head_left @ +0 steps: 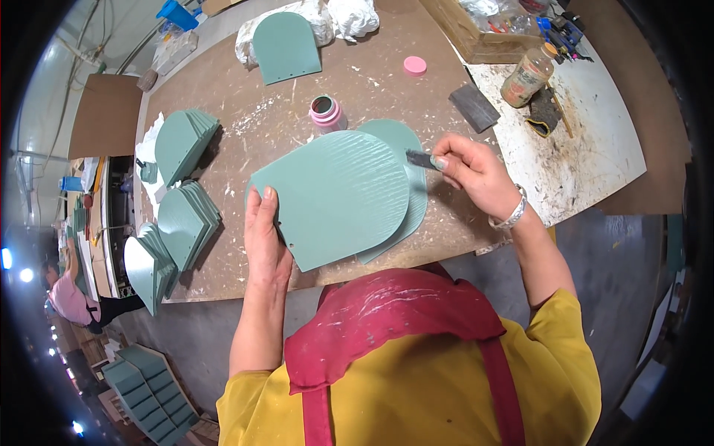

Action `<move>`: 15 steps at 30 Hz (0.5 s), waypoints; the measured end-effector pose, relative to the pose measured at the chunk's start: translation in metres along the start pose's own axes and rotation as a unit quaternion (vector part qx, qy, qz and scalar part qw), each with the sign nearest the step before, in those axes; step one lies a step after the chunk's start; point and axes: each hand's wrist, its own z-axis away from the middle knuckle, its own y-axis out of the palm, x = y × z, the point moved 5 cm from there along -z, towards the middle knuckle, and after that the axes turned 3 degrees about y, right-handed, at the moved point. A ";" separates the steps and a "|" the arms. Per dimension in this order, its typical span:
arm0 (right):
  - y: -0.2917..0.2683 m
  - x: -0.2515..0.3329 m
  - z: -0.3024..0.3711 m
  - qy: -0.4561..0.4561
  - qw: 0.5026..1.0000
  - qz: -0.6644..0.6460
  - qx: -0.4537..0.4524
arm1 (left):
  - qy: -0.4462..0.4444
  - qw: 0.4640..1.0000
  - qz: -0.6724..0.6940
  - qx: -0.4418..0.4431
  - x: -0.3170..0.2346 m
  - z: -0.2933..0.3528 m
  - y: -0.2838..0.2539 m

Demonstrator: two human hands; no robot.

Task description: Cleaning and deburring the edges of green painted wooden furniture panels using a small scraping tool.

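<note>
My left hand (266,230) grips a sage-green panel (335,201) by its left edge, thumb on top. The panel is flat with one rounded end, and it has a small hole near a lower corner. Pale streaks run across its rounded end. Pinched between the fingers of my right hand (472,175) is a small dark grey strip (421,158), just off the panel's right edge; its exact kind is unclear. A second green panel (398,134) lies partly hidden beneath the first. Just beyond them stands an open pink-rimmed jar (327,115), dark inside.
Stacked green panels (186,215) line the table's left side. Farther back, another panel (286,44) leans on a white wrapped bundle (349,18). A pink lid (415,66), a dark flat block (474,106), a bottle (528,74) and a wooden box (476,41) occupy the right.
</note>
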 end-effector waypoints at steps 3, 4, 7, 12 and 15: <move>0.001 -0.003 -0.002 0.008 0.999 0.015 0.036 | 0.003 1.000 -0.010 0.007 -0.002 0.001 0.003; -0.001 -0.002 -0.005 -0.001 0.999 0.042 0.034 | 0.004 1.000 -0.010 0.007 -0.002 0.002 0.005; -0.008 0.006 -0.005 0.009 0.999 0.048 0.001 | -0.001 1.000 -0.009 0.003 -0.002 0.003 0.006; -0.003 -0.006 -0.013 0.033 0.998 -0.021 0.040 | -0.007 0.999 -0.026 0.027 -0.001 0.001 0.009; -0.008 0.000 -0.017 0.026 0.999 0.028 0.019 | -0.030 0.999 -0.034 0.019 -0.003 0.003 0.009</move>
